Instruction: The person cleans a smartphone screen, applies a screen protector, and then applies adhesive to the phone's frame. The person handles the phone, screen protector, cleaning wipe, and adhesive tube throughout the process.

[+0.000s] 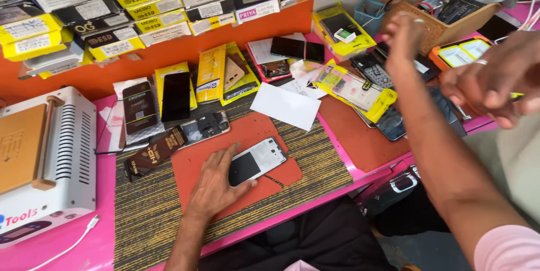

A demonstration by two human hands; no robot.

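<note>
Cluttered pink repair bench [67, 243], orange back wall stacked with boxed parts. Orange work mat [247, 130] laid over a striped mat [315, 164] at centre. On the orange mat: opened white phone [257, 161], lying flat, inner side up. Left hand [216, 184] pressed palm-down on the mat, fingers spread, thumb and forefinger touching the phone's near end. Right hand [404, 36] raised by the wicker basket [436, 29], well apart from the phone; fingers curled loosely, grip cannot be told. Another person's ringed hand [495, 77] at right edge. White card [286, 105] just beyond the mat. Separator machine [42, 158] at left.
</note>
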